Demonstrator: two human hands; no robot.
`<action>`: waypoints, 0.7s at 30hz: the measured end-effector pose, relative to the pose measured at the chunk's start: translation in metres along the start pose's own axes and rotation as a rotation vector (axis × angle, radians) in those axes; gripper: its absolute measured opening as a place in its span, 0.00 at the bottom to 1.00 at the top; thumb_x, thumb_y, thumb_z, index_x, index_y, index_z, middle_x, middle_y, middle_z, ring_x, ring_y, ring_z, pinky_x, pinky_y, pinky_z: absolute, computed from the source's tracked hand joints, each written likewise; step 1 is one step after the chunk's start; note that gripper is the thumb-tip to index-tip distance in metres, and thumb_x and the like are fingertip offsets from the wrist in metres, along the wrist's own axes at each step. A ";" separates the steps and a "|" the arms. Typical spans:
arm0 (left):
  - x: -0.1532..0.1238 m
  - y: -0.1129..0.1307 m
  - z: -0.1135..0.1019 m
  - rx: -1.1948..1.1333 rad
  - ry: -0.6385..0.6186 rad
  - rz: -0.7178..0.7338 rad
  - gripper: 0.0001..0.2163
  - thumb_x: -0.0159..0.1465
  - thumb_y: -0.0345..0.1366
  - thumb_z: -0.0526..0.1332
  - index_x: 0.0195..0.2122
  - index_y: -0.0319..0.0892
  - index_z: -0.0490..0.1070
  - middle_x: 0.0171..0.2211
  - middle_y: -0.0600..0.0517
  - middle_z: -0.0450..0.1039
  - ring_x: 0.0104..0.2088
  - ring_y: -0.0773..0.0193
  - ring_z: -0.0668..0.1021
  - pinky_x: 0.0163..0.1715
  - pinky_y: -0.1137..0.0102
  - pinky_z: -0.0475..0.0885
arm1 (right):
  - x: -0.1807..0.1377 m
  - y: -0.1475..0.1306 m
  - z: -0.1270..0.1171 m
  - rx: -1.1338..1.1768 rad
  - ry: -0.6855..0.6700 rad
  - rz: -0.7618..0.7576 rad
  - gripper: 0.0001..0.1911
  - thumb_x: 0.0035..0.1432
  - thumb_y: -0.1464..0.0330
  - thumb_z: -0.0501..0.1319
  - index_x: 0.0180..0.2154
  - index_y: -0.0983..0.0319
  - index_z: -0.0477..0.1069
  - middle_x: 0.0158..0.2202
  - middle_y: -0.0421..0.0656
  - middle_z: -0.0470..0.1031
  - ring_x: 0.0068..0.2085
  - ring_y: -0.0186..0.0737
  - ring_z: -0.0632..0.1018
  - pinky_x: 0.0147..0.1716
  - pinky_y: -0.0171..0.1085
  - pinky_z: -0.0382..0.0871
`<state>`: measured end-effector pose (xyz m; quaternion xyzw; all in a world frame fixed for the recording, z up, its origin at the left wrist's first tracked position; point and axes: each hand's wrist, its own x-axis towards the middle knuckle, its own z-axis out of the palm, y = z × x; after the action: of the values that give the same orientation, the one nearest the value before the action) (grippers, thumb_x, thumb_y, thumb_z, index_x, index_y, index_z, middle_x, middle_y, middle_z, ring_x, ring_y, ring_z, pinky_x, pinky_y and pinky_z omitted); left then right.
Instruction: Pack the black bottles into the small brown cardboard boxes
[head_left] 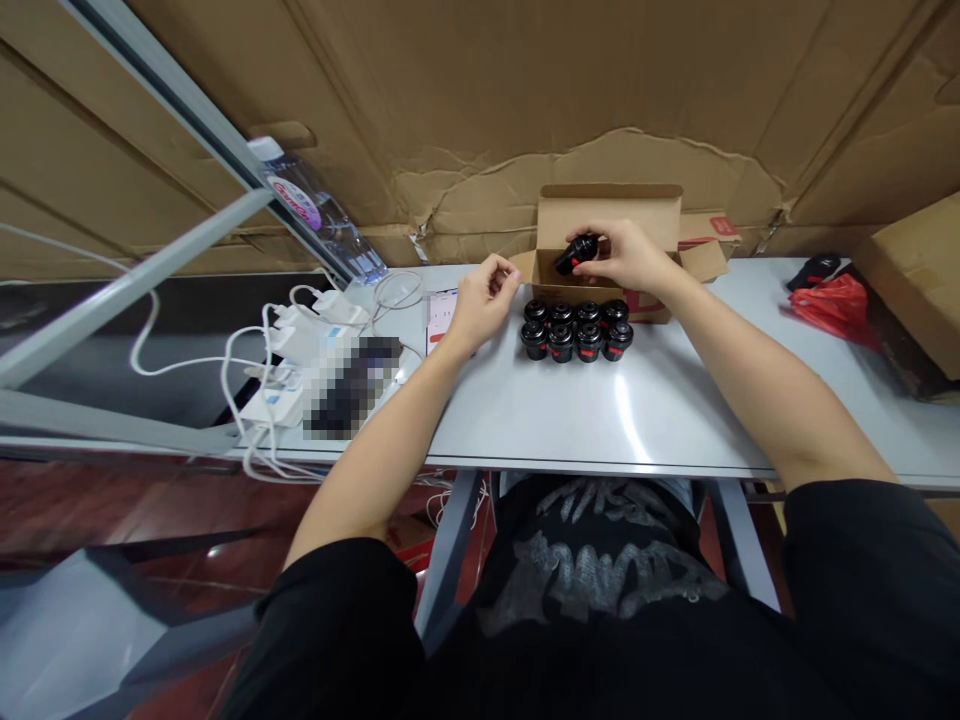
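Eight black pots (589,338) stood close together in two rows on the table (510,410), at seven o'clock from the open box (609,207). One more pot (576,255) was at the box's mouth, tilted with its narrow end toward eight o'clock; the right hand (624,256) gripped it between thumb and fingertips. That hold looked light and the pot glossy, so a slip seemed possible, perhaps onto the rows. The left hand (486,300) was curled beside the left flap (523,266); whether it pinched the flap, I could not tell. A tug there might have shoved the box into the pots just in front. Being round, a toppled one could probably have rolled toward the table's edge at six o'clock.
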<state>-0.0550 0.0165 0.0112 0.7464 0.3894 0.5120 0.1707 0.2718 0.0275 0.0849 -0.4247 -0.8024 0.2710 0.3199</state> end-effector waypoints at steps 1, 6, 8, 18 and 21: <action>-0.001 -0.001 0.001 -0.002 -0.011 0.003 0.24 0.83 0.66 0.68 0.44 0.50 0.77 0.32 0.53 0.74 0.32 0.59 0.72 0.36 0.62 0.70 | 0.000 -0.001 0.000 -0.006 -0.013 0.001 0.39 0.59 0.47 0.81 0.68 0.52 0.88 0.50 0.49 0.93 0.48 0.67 0.93 0.57 0.68 0.92; -0.004 -0.009 0.005 -0.031 -0.076 -0.014 0.23 0.83 0.66 0.70 0.52 0.51 0.79 0.31 0.57 0.72 0.31 0.59 0.74 0.37 0.62 0.72 | 0.000 -0.004 -0.002 -0.161 0.035 -0.068 0.37 0.64 0.47 0.78 0.69 0.53 0.88 0.70 0.54 0.91 0.59 0.69 0.91 0.67 0.68 0.88; -0.006 -0.011 0.007 -0.056 -0.099 -0.027 0.22 0.83 0.65 0.71 0.60 0.53 0.78 0.30 0.59 0.71 0.31 0.59 0.75 0.39 0.62 0.73 | 0.000 -0.006 -0.002 -0.181 0.031 -0.075 0.36 0.67 0.45 0.77 0.70 0.53 0.88 0.72 0.54 0.90 0.63 0.70 0.90 0.71 0.68 0.86; -0.008 0.001 0.009 -0.075 -0.188 -0.065 0.24 0.82 0.66 0.68 0.64 0.54 0.79 0.31 0.56 0.70 0.32 0.55 0.75 0.39 0.59 0.70 | -0.007 -0.022 -0.004 -0.303 -0.010 -0.114 0.28 0.76 0.47 0.72 0.70 0.46 0.87 0.71 0.55 0.88 0.74 0.77 0.84 0.82 0.74 0.75; -0.008 0.004 0.008 -0.084 -0.187 -0.076 0.26 0.80 0.70 0.68 0.61 0.54 0.79 0.31 0.56 0.69 0.32 0.54 0.74 0.39 0.59 0.68 | -0.006 -0.022 -0.003 -0.313 -0.019 -0.089 0.33 0.74 0.45 0.73 0.75 0.45 0.85 0.73 0.54 0.87 0.76 0.78 0.82 0.81 0.76 0.76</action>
<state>-0.0475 0.0094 0.0055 0.7679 0.3778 0.4492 0.2567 0.2654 0.0124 0.1005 -0.4309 -0.8557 0.1324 0.2541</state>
